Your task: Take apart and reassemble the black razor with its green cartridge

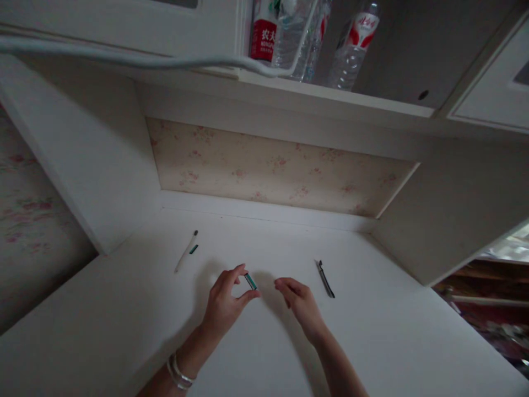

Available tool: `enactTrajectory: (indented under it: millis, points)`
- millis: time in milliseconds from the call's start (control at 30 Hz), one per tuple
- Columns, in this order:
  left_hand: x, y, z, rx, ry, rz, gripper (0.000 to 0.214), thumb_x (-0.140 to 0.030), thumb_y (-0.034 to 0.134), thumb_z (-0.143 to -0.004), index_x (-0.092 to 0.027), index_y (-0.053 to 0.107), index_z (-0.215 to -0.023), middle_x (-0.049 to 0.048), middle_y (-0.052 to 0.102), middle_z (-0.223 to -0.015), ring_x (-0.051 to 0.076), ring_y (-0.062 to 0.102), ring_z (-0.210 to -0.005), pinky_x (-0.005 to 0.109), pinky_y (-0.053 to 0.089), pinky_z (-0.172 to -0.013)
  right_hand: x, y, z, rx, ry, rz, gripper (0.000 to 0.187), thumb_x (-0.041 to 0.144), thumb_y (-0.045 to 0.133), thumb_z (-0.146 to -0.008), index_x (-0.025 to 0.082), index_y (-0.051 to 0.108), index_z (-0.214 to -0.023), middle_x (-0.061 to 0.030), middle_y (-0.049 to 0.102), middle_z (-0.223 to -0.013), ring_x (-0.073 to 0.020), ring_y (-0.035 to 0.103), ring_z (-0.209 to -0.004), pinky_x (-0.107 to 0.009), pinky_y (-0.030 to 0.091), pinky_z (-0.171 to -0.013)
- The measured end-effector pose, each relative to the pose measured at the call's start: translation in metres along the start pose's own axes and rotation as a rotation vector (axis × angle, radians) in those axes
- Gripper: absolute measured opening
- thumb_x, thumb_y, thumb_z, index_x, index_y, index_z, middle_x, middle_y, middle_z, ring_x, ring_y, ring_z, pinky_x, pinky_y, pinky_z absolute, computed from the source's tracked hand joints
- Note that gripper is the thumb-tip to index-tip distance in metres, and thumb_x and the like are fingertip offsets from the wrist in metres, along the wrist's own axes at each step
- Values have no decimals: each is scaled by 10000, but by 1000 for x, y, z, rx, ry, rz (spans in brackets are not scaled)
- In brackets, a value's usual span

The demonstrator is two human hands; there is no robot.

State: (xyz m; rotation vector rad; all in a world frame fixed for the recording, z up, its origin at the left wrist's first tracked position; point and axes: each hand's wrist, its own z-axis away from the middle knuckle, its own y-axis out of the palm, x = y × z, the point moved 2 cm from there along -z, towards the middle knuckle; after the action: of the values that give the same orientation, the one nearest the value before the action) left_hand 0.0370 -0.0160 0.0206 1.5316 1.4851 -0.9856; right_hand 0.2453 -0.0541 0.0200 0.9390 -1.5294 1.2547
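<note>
My left hand (225,295) pinches a small green and dark razor cartridge (250,281) by its two ends, between thumb and fingers, above the white tabletop. A little to the right, my right hand (300,303) is closed, with thumb and fingertips pressed together. Whatever is in that pinch, if anything, is too small to make out. Beyond my left hand lies a second small green and dark cartridge (194,249), beside a thin white stick with a dark end (185,253). To the right of my right hand rests a slim black and silver razor handle (325,280).
The white tabletop (392,331) runs back to a floral-papered wall (264,165) between side panels. Overhead, a shelf holds plastic bottles (351,47), and a pale cable (165,60) hangs across its front. Blurred items (491,325) lie past the table's right edge.
</note>
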Motion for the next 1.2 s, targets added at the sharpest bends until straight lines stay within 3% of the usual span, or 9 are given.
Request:
enactTrajectory:
  millis: [100, 233, 400, 600, 733, 967, 1200]
  points:
    - [1, 1, 1, 27, -19, 33, 568, -188, 864, -497, -283, 685, -1028, 60, 672, -929, 247, 516, -789, 352, 390, -858, 23, 32, 9, 163, 26, -202, 276, 448, 636, -796, 187, 719, -830, -16, 627, -730, -139, 460, -561, -243, 300, -502]
    - [4, 1, 1, 78, 21, -11, 540, -199, 847, -542, -275, 683, -1051, 71, 667, -940, 254, 536, -813, 365, 388, -883, 38, 44, 10, 178, 13, -276, 258, 406, 646, -790, 176, 700, -686, 0, 578, -648, -138, 439, -568, -245, 294, -517]
    - [7, 2, 2, 121, 69, -93, 528, -238, 823, -595, -279, 665, -1098, 79, 667, -990, 272, 550, -882, 387, 374, -924, 38, 43, 7, 139, 47, -248, 140, 298, 646, -753, 185, 697, -687, 9, 574, -631, -136, 434, -562, -246, 300, -524]
    - [4, 1, 0, 179, 103, -140, 594, -262, 820, -599, -294, 630, -1161, 81, 651, -1072, 300, 539, -1009, 420, 360, -978, 38, 39, 6, 104, 33, -184, 137, 257, 616, -749, 182, 707, -681, 4, 578, -641, -136, 428, -571, -250, 288, -529]
    - [1, -2, -4, 255, 137, -184, 496, -277, 741, -709, -304, 615, -1188, 79, 616, -1165, 280, 536, -1069, 408, 388, -978, 39, 33, 5, 138, 37, -203, 129, 243, 614, -734, 173, 707, -680, 8, 568, -624, -127, 398, -553, -251, 276, -519]
    - [2, -1, -9, 360, 294, -298, 249, -239, 618, -832, -275, 675, -1071, 57, 656, -1035, 197, 581, -984, 338, 481, -881, 40, 25, 5, 254, 54, -186, 130, 232, 609, -732, 153, 707, -699, 5, 561, -626, -122, 387, -562, -247, 259, -517]
    - [2, -4, -10, 392, 360, -353, 136, -238, 595, -855, -216, 683, -957, 44, 663, -904, 155, 595, -857, 276, 496, -779, 35, 24, 2, 254, 62, -163, 132, 232, 610, -736, 147, 707, -705, 20, 507, -570, -115, 378, -550, -242, 252, -510]
